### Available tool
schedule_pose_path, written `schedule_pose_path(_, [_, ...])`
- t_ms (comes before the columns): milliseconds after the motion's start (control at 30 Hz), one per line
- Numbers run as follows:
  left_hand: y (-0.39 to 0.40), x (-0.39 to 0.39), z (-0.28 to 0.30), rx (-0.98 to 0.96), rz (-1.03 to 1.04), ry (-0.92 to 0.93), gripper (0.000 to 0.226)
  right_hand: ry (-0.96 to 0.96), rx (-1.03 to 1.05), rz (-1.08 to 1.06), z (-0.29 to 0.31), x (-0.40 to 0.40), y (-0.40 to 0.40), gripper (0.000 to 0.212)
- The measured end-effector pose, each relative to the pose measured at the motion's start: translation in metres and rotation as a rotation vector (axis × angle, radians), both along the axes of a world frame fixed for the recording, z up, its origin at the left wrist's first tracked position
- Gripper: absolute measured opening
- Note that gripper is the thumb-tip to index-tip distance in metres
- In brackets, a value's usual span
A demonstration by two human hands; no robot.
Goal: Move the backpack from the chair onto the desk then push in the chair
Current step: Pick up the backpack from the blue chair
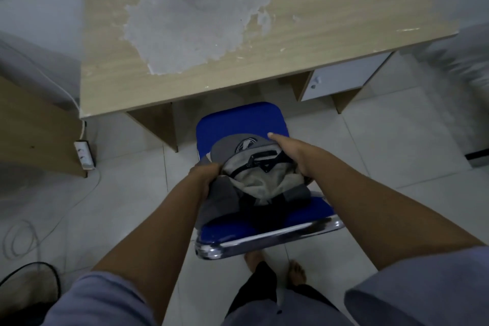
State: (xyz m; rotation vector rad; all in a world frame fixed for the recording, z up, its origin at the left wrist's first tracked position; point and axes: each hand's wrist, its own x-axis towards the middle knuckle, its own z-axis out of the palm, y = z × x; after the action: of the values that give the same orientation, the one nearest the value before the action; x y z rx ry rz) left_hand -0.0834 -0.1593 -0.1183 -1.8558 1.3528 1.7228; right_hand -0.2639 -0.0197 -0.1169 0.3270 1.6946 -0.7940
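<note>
Head view — grey, crumpled backpack (254, 172) on chair (238, 119).

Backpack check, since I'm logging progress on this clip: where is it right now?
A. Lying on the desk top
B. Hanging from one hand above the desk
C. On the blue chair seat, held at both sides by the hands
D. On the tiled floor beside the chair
C: the backpack sits on the blue chair, with the left hand and right hand gripping its sides; the desk is bare.
</note>
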Motion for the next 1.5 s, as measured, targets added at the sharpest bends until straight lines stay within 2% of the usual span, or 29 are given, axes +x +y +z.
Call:
schedule_pose_path(100, [0.004, -0.002, -0.014, -0.176, 0.083, 0.041, 0.030, 0.168, 0.058, 0.058, -0.004, 0.002, -0.001, 0.049])
schedule_pose_path(200, [0.009, -0.009, -0.006, -0.299, 0.031, 0.078, 0.020, 0.295, 0.072, 0.033, -0.002, -0.002, 0.011, 0.047])
schedule_pose_path(267, [0.014, -0.018, 0.002, -0.430, -0.061, 0.146, 0.036, 0.343, 0.034, -0.025, 0.002, -0.008, 0.019, 0.042])
schedule_pose_path(333, [0.021, -0.029, 0.015, -0.560, -0.161, 0.194, 0.048, 0.417, -0.003, -0.063, 0.010, -0.014, 0.028, 0.027])
schedule_pose_path(433, [0.031, -0.050, 0.044, -0.725, -0.276, 0.246, 0.049, 0.569, -0.075, -0.061, 0.030, -0.028, 0.044, 0.009])
schedule_pose_path(533, [0.045, -0.074, 0.076, -0.886, -0.382, 0.276, 0.048, 0.728, -0.184, -0.020, 0.058, -0.051, 0.061, 0.012])
schedule_pose_path(633, [0.063, -0.105, 0.108, -0.964, -0.369, 0.337, 0.043, 0.857, -0.312, -0.032, 0.097, -0.083, 0.077, 0.008])
schedule_pose_path(800, [0.097, -0.166, 0.163, -1.056, -0.389, 0.393, 0.045, 0.997, -0.359, -0.029, 0.160, -0.149, 0.117, 0.009])
schedule_pose_path(1000, [0.130, -0.241, 0.226, -1.085, -0.413, 0.446, 0.046, 1.114, -0.324, -0.045, 0.221, -0.213, 0.161, 0.025])
schedule_pose_path(1167, [0.137, -0.305, 0.270, -1.061, -0.367, 0.521, 0.041, 1.215, -0.339, -0.068, 0.266, -0.268, 0.176, 0.024])
schedule_pose_path(1333, [0.128, -0.373, 0.290, -1.122, -0.366, 0.589, 0.041, 1.263, -0.383, -0.109, 0.285, -0.326, 0.172, 0.022])
schedule_pose_path(1500, [0.103, -0.443, 0.282, -1.187, -0.328, 0.630, 0.037, 1.311, -0.440, -0.118, 0.287, -0.394, 0.143, 0.020])
